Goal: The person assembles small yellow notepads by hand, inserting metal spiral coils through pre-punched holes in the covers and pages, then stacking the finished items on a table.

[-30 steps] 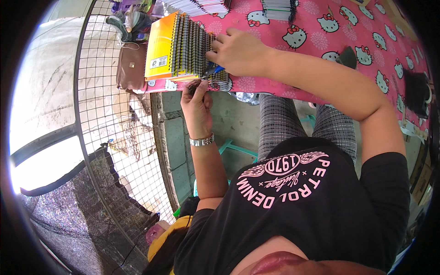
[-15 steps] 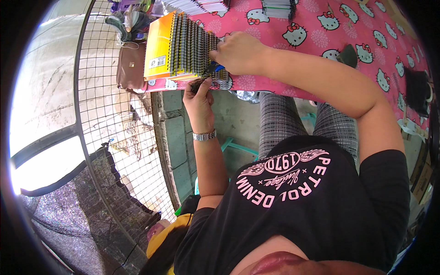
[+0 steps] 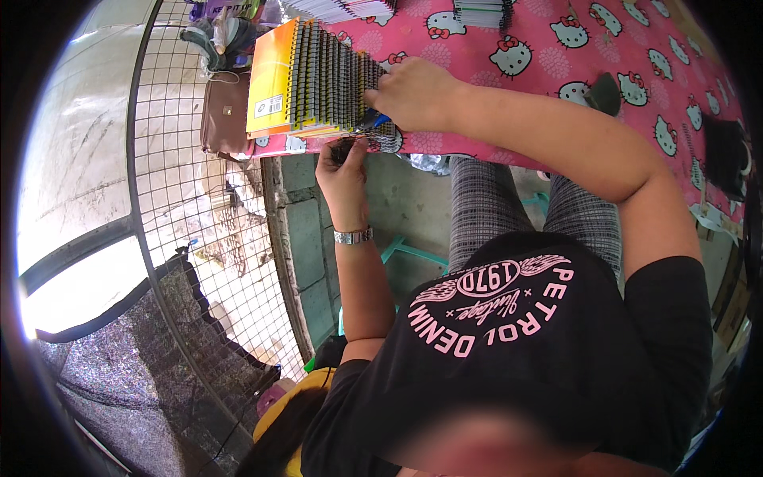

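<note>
A stack of spiral-bound notebooks [image 3: 274, 71] with yellow-orange covers stands near the table's front edge, its dark coil bindings facing right. My right hand [image 3: 413, 94] is closed at the right side of the stack, beside the coils. From under its fingers shows a blue-and-black hand tool [image 3: 380, 122], perhaps pliers; its jaws are too small to make out. Just below the front of the stack, my left hand [image 3: 342, 183] pinches a dark, wiry bundle [image 3: 342, 149] between thumb and fingers. The tool's tip lies close above that bundle; whether they touch I cannot tell.
The table wears a pink cartoon-cat cover [image 3: 485, 111]. More bound notebooks [image 3: 483, 13] sit at the far side. A brown pouch [image 3: 226, 115] lies left of the stack, by a wire mesh fence [image 3: 187, 119]. A person in yellow [image 3: 298, 397] is at lower left.
The stack, along with the rest of the view, has shifted slightly left. My left hand sits a touch lower. Both hands keep nearly the same grip.
</note>
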### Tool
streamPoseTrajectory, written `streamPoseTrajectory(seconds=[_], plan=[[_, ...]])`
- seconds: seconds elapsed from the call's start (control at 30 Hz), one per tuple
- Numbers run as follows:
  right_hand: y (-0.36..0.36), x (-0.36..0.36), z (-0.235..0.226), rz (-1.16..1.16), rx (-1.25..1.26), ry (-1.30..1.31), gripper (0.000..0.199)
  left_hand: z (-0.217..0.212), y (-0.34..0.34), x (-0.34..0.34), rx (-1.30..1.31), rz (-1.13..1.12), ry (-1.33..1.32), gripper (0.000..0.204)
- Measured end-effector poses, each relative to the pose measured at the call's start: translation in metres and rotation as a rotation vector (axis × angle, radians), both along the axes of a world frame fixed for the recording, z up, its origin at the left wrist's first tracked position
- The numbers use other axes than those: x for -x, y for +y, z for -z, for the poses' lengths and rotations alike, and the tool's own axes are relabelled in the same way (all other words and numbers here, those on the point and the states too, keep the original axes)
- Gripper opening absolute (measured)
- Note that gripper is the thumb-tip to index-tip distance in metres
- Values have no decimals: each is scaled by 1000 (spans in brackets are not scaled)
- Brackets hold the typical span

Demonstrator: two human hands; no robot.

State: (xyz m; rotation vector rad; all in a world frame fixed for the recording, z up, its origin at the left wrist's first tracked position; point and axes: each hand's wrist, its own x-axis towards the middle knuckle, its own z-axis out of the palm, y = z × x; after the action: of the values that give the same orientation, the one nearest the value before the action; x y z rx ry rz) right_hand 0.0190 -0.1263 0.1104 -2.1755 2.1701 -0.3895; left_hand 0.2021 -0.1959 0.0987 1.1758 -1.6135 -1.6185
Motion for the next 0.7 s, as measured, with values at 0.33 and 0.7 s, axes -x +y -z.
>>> streamPoseTrajectory(seconds=[0.33, 0.7], plan=[[-2, 1, 22, -8, 248, 89, 17, 10, -7, -1, -208, 23, 128, 9], [6, 11, 42, -25, 514, 140, 16, 20, -6, -2, -344, 4, 231, 12]])
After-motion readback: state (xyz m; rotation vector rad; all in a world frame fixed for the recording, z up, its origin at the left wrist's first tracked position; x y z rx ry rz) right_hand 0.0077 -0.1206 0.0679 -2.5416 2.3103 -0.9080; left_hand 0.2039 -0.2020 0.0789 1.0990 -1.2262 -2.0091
